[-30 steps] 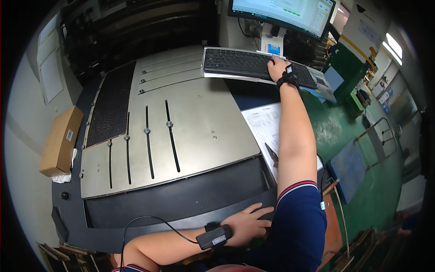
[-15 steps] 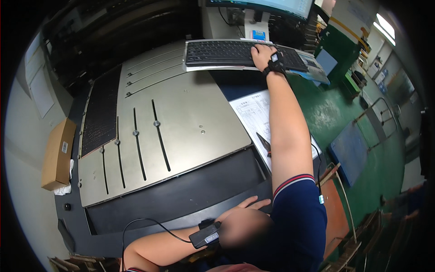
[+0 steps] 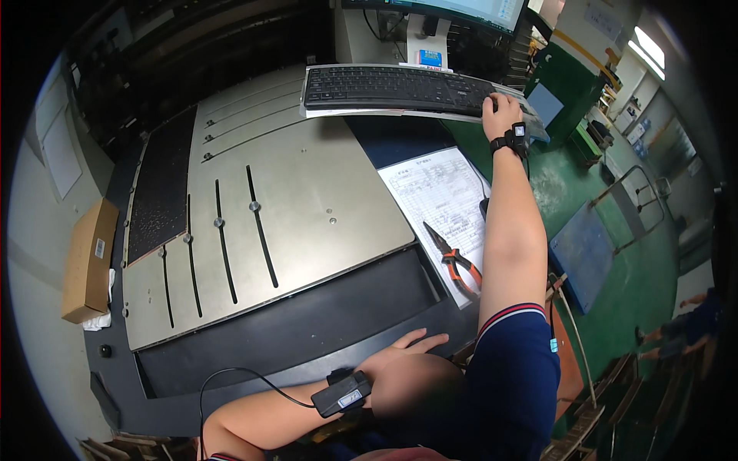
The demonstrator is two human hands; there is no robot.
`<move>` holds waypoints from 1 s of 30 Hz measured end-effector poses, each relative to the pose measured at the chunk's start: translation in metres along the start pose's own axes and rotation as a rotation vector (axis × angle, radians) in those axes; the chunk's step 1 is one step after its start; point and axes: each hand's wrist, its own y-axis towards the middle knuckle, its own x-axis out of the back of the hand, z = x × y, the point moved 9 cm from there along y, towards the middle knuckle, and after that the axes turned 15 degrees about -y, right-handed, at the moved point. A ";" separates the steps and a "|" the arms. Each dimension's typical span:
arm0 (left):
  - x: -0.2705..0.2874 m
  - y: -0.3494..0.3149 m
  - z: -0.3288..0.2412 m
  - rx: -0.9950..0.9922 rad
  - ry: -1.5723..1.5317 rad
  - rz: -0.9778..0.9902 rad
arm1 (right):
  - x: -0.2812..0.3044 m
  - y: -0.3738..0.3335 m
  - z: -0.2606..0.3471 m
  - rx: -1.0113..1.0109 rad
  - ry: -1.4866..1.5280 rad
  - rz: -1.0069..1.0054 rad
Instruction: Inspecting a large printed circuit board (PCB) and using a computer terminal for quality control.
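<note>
Head view: my right hand (image 3: 503, 115) is at the right end of the black keyboard (image 3: 384, 86), fingers bent down over the keys; no grip on anything that I can see, though the fingertips are partly hidden. Keyboard sits on a pale tray (image 3: 357, 113), beyond the far right corner of the metal plate (image 3: 330, 173) and below the screen (image 3: 469, 9). Small blue box (image 3: 430, 58) stands between keyboard and screen.

My left hand (image 3: 394, 361) is low and near my body, at the near edge of the dark table (image 3: 284, 384). Fingers loose and spread, released; part of the hand is lost in a blur. Black device (image 3: 342, 396) on that wrist, cable running off it; another strapped on my right wrist.

Right of the plate, a printed sheet (image 3: 423, 188), partly behind my right forearm. Pliers (image 3: 446, 250) lie on it, dark nose pointing away and leftward, orange-and-black handles ending beside the forearm as seen from here.

Plate has long slots with round knobs (image 3: 254, 207) in the near ones; dark panel (image 3: 159, 180) along its left side. Carton (image 3: 86, 265) far left. Blue trolley (image 3: 582, 257) on the green floor to the right; another person (image 3: 696, 319) at the right rim, small and unclear
</note>
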 end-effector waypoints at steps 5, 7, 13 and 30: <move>0.000 -0.002 0.001 -0.010 0.021 -0.009 | -0.006 0.002 0.004 -0.002 -0.128 0.121; -0.001 0.001 -0.001 -0.015 0.014 0.008 | -0.003 0.007 -0.011 -0.046 -0.055 0.085; 0.000 -0.002 0.000 -0.036 -0.007 -0.040 | -0.003 0.003 -0.020 -0.049 -0.092 0.142; 0.000 -0.001 -0.001 -0.018 0.013 0.001 | 0.002 0.003 0.033 0.190 -0.168 0.044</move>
